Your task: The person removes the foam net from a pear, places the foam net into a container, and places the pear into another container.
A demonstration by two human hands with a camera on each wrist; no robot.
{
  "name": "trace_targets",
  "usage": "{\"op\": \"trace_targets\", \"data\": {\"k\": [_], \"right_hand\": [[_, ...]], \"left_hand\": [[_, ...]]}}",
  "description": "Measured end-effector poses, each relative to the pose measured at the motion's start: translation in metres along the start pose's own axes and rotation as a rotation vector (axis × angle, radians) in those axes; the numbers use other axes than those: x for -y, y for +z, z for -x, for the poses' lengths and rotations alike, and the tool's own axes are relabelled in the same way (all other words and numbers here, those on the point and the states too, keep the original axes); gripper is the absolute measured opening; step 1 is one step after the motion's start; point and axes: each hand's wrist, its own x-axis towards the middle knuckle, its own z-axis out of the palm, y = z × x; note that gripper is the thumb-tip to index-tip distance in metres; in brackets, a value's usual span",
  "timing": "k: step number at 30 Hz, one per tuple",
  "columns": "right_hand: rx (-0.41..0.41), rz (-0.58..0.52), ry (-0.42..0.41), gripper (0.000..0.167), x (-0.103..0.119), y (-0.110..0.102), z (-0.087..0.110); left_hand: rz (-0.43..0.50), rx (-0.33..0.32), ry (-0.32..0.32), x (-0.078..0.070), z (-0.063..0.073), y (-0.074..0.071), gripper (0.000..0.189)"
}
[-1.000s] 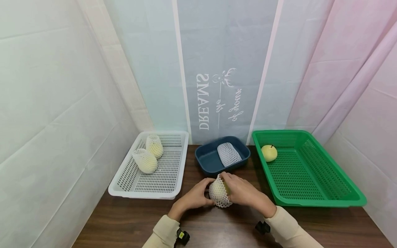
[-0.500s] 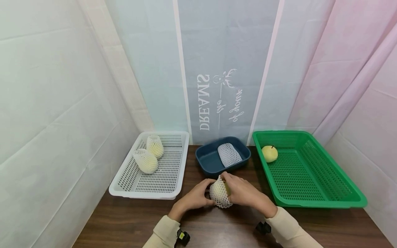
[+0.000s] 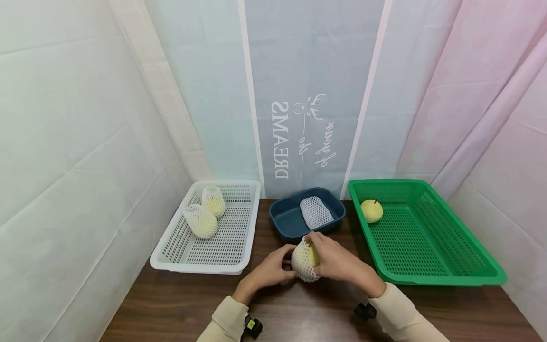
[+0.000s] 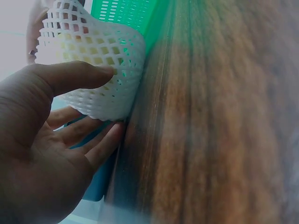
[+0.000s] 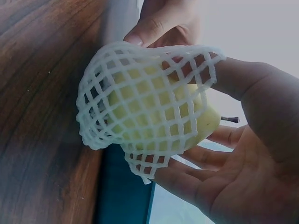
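A yellow pear [image 3: 314, 256] lies partly inside a white foam fruit net [image 3: 302, 264], just above the front middle of the table. My left hand [image 3: 270, 270] grips the netted side, its thumb pressed on the mesh and fingertips below, as the left wrist view shows. From the right, my right hand [image 3: 337, 259] holds the pear at the net's open end. In the right wrist view, the pear's stem [image 5: 230, 119] pokes out towards the right palm, and the right thumb and fingers reach under the net's edge [image 5: 217, 58]. The pear's lower side is hidden in the head view.
Behind the hands stands a dark blue tray [image 3: 284, 221] with flat foam nets [image 3: 316, 213]. A white basket [image 3: 231, 259] at left holds two netted pears [image 3: 201, 222]. One bare pear [image 3: 372, 211] sits in the green basket [image 3: 431, 256] at right. Cloth walls surround the wooden table [image 3: 171, 308].
Pear and net have risen slightly and turned, so more yellow skin shows at the open end. My right hand has shifted a little upward; the left has barely moved.
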Motion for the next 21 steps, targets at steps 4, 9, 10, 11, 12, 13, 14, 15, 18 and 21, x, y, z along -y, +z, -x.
{"op": "trace_targets", "data": {"k": [4, 9, 10, 11, 12, 13, 14, 15, 18, 21], "right_hand": [[-0.012, 0.002, 0.026, 0.074, 0.001, -0.003, 0.0], [-0.035, 0.018, 0.025, 0.077, 0.0, -0.007, -0.001], [-0.04, 0.019, 0.022, 0.077, 0.0, -0.008, -0.001], [-0.045, 0.021, 0.017, 0.077, 0.0, -0.009, -0.001], [-0.048, 0.022, 0.019, 0.077, 0.0, -0.01, -0.001], [-0.051, 0.022, 0.019, 0.076, 0.0, -0.011, -0.001], [-0.054, 0.02, 0.021, 0.076, 0.0, -0.011, -0.001], [-0.058, 0.019, 0.022, 0.076, 0.0, -0.012, -0.001], [-0.065, 0.017, 0.019, 0.075, -0.001, -0.014, -0.001], [-0.071, 0.017, 0.007, 0.074, -0.001, -0.016, -0.002]], "left_hand": [[0.022, -0.016, -0.004, 0.0, 0.0, 0.0, 0.059], [0.011, -0.05, 0.007, 0.0, 0.0, -0.001, 0.048], [0.008, -0.06, 0.013, 0.0, -0.001, -0.001, 0.045], [0.003, -0.071, 0.019, 0.0, -0.001, -0.001, 0.042], [0.0, -0.083, 0.026, 0.0, -0.001, -0.001, 0.039], [-0.006, -0.095, 0.033, -0.001, -0.001, -0.001, 0.036], [-0.011, -0.107, 0.038, -0.001, -0.001, -0.001, 0.033], [-0.015, -0.119, 0.044, -0.001, -0.001, -0.001, 0.029], [-0.033, -0.146, 0.06, -0.002, 0.0, -0.001, 0.019], [-0.054, -0.163, 0.073, -0.002, 0.0, -0.002, 0.01]]}}
